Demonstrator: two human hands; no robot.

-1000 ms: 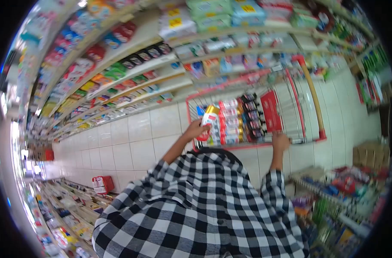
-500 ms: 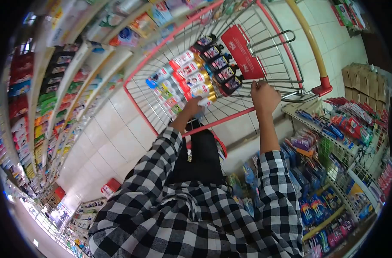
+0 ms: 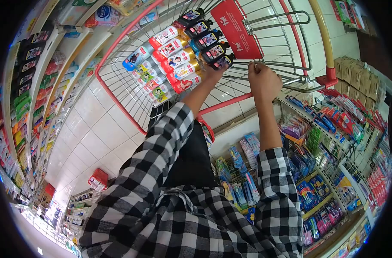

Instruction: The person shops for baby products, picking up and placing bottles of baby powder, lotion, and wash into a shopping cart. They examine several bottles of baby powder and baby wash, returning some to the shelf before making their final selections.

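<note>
In the head view, my left hand (image 3: 212, 75) reaches over the near side of a shopping cart. Its fingers are closed around the near end of a dark bottle (image 3: 223, 62), partly hidden under it. That bottle is the nearest in a row of several dark bottles (image 3: 205, 40). Beside them lie red-capped white and gold bottles (image 3: 178, 59), and then several bottles with cartoon labels (image 3: 151, 77). My right hand (image 3: 264, 81) is curled closed above the cart's near rim, right of the red sign (image 3: 234, 30). What its fingers hold, if anything, is hidden.
The cart's red rim (image 3: 226, 104) and yellow handle (image 3: 322, 34) surround the work area. Stocked shelves (image 3: 37, 86) line the left. Racks of toothbrush-like packs (image 3: 316, 193) stand close on the right. A red basket (image 3: 98, 178) sits on the tiled floor.
My left hand has moved right, from the white and gold bottles to the nearest dark bottle. The cart and its bottles have shifted up and left in view. My right hand stays curled.
</note>
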